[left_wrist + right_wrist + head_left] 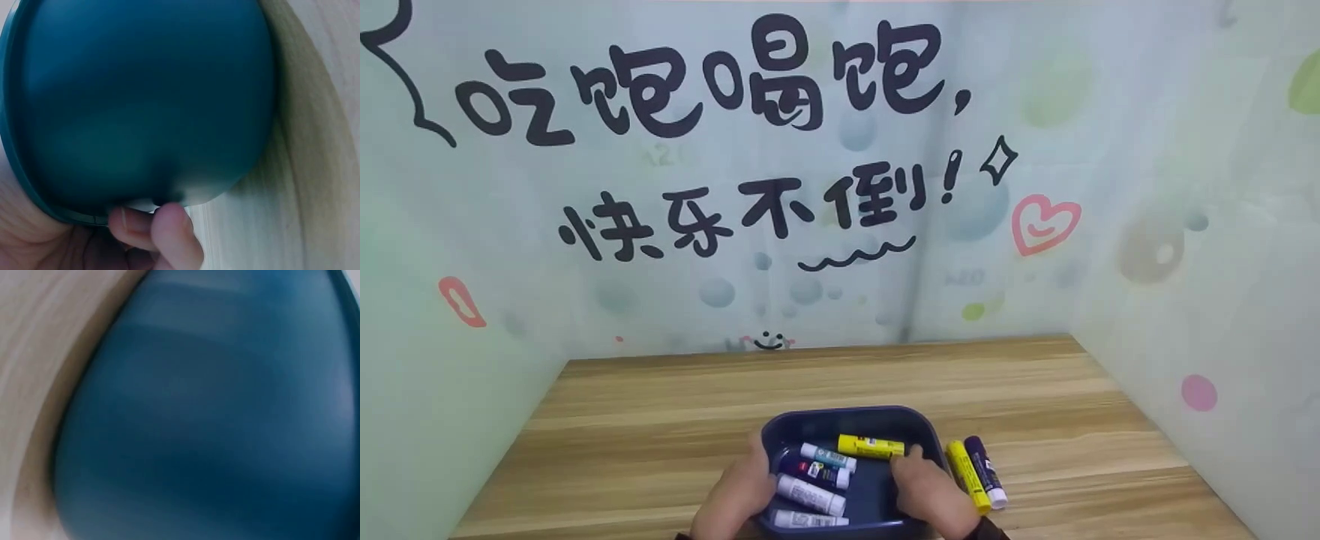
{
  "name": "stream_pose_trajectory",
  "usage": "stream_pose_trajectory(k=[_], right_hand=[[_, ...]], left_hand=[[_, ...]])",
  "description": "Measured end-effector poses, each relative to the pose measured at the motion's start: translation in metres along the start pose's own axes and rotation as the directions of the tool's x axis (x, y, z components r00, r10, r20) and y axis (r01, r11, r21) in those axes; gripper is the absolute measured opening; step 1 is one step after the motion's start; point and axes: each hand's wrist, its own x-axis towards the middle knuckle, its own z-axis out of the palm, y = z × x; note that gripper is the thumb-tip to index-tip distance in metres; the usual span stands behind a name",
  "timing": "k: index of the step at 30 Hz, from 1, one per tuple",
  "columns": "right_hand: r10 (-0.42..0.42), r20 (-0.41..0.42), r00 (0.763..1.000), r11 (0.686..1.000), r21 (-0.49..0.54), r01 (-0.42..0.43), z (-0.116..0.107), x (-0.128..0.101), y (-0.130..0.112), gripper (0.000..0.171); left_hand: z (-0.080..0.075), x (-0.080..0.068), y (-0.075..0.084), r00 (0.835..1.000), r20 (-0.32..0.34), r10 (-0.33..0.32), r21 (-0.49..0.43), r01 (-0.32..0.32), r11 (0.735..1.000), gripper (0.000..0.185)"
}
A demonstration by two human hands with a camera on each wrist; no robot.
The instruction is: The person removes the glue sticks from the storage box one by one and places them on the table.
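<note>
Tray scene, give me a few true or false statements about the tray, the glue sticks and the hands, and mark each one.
1. Both hands grip the tray. True: left hand and right hand hold its sides.
2. The tray is red. False: it is dark blue.
3. Two glue sticks lie on the table right of the tray. True.
4. The tray holds nothing. False: several sticks lie inside, one a yellow stick.
5. The table is glass. False: it is wood-grained.
</note>
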Motion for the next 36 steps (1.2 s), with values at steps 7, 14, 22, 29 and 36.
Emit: stream_pose_trajectory(k=[7,14,22,29,36], right_hand=[[0.008,0.027,1.0,0.999,0.049,-0.01,0.002,0.003,0.002,0.042],[0.034,0.049,0.998,0.997,0.072,-0.037,0.002,0.005,0.002,0.044],[-0.07,0.016,0.997,0.991,0.116,0.067,-0.009,-0.001,0.007,0.025],[-0.156,-0.085,0.984,0.981,0.101,0.165,-0.02,-0.005,0.012,0.025],[-0.176,-0.221,0.959,0.979,0.067,0.195,-0.033,-0.013,0.016,0.025]], left_hand=[[0.001,0.0,0.001,1.0,-0.018,0.013,-0.004,-0.013,1.0,0.063],[0.001,0.0,0.001,1.0,-0.012,0.009,-0.009,-0.009,1.0,0.063],[0.001,0.0,0.001,1.0,-0.008,0.017,-0.011,-0.017,1.0,0.065],[0.002,0.001,-0.002,0.998,-0.03,0.047,0.032,-0.046,0.998,0.063],[0.001,0.001,-0.001,0.999,-0.024,0.042,0.024,-0.042,0.999,0.064]])
